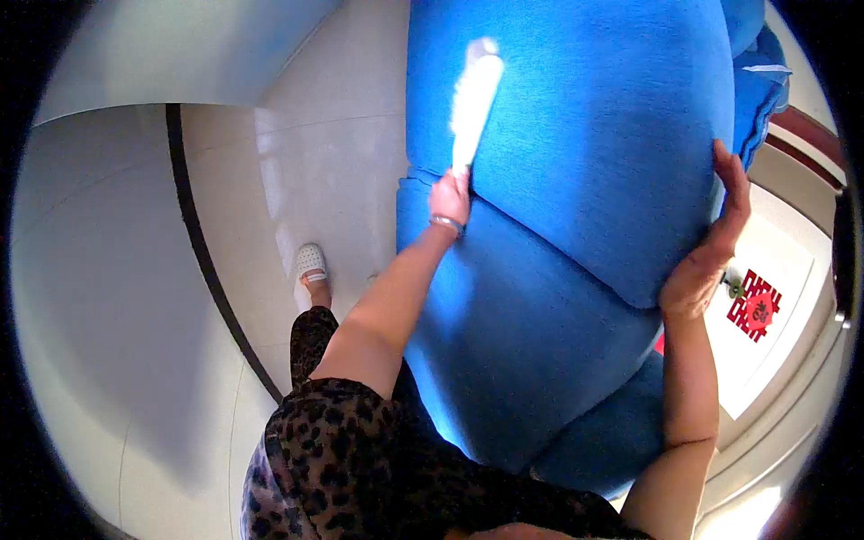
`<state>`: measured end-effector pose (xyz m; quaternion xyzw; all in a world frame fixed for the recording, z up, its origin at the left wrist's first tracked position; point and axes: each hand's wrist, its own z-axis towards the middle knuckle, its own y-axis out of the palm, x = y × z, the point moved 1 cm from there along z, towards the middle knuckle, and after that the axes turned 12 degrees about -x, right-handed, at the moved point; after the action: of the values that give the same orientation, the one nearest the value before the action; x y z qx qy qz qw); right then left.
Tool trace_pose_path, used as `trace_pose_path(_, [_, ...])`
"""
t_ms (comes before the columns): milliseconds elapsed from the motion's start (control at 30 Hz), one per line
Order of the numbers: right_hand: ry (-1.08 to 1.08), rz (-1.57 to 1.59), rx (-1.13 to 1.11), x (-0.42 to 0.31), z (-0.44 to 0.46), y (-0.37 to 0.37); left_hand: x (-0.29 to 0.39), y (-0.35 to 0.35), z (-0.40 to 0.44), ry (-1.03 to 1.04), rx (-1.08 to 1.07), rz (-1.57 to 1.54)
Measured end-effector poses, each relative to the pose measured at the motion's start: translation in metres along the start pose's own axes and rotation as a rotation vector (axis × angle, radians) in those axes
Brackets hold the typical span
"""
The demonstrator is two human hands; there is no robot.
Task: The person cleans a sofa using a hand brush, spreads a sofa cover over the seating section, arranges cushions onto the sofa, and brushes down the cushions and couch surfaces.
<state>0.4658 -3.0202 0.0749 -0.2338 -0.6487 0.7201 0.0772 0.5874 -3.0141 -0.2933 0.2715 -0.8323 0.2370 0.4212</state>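
My left hand (pixel 450 200), with a bracelet at its wrist, is closed around the near end of a long white brush (pixel 475 108). The brush lies along the blue sofa (pixel 585 117), close to its left edge. Glare washes out its surface and a fringe shows along one side, so whether the bristles press the fabric cannot be told. Against the right edge of the sofa rests my right hand (pixel 711 243), fingers stretched out and nothing held. A dark seam (pixel 549 247) runs between two sofa sections below the brush.
Pale tiled floor (pixel 351 135) lies left of the sofa, crossed by a black strip (pixel 202 243). My foot in a white perforated shoe (pixel 311 261) stands there. Right of the sofa are a white panel with a red decoration (pixel 756 308) and a wooden edge (pixel 805 139).
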Motion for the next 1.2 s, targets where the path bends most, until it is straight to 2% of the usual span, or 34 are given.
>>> trace_pose_path(167, [0.055,0.043,0.042,0.0,0.002,0.007,-0.091,-0.008,0.075,-0.613,-0.268,0.159])
trace_pose_path(233, [0.058,0.062,0.048,0.002,0.003,0.008,-0.149,-0.013,0.101,-0.708,-0.372,0.117])
trace_pose_path(267, [0.062,0.068,0.046,0.001,0.004,0.007,-0.155,-0.019,0.099,-0.764,-0.286,0.093])
trace_pose_path(367, [0.087,0.028,0.006,0.003,0.003,0.004,-0.089,-0.036,0.053,-0.497,-0.042,0.045])
trace_pose_path(433, [0.081,0.027,-0.006,0.005,0.003,0.002,-0.053,-0.03,0.024,-0.32,-0.118,-0.099])
trace_pose_path(500, [0.078,-0.026,-0.043,0.0,0.003,-0.005,-0.051,-0.014,0.016,-0.198,-0.199,0.124])
trace_pose_path(533, [0.048,0.013,-0.024,0.007,0.002,-0.004,-0.036,-0.019,0.013,-0.356,-0.153,0.143])
trace_pose_path(633, [0.011,-0.026,-0.019,0.012,0.004,-0.008,-0.024,-0.023,0.018,-0.438,0.022,-0.131])
trace_pose_path(667, [0.002,-0.032,-0.018,0.014,0.005,-0.009,-0.017,-0.022,0.017,-0.251,0.12,-0.17])
trace_pose_path(700, [-0.005,-0.036,-0.017,0.016,0.006,-0.01,0.012,-0.033,0.006,-0.138,0.054,-0.359])
trace_pose_path(733, [-0.01,-0.038,-0.022,0.018,0.007,-0.012,0.053,-0.041,-0.011,0.082,0.083,-0.461])
trace_pose_path(767, [-0.013,-0.039,-0.029,0.018,0.008,-0.015,0.089,-0.049,-0.021,0.231,0.019,-0.41])
trace_pose_path(833, [-0.017,-0.041,-0.048,0.018,0.005,-0.017,0.16,-0.064,-0.043,0.365,-0.118,-0.354])
trace_pose_path(900, [-0.014,-0.051,-0.051,0.02,0.009,-0.018,0.208,-0.068,-0.043,0.533,-0.143,-0.221])
trace_pose_path(967, [-0.007,-0.054,-0.052,0.02,0.012,-0.023,0.223,-0.056,-0.03,0.567,-0.176,-0.09])
trace_pose_path(1067, [0.0,-0.058,-0.069,0.018,0.018,-0.026,0.202,-0.036,-0.002,0.592,-0.121,-0.016])
trace_pose_path(1200, [0.006,-0.036,-0.073,0.019,0.02,-0.025,0.177,-0.031,0.033,0.591,-0.061,-0.048])
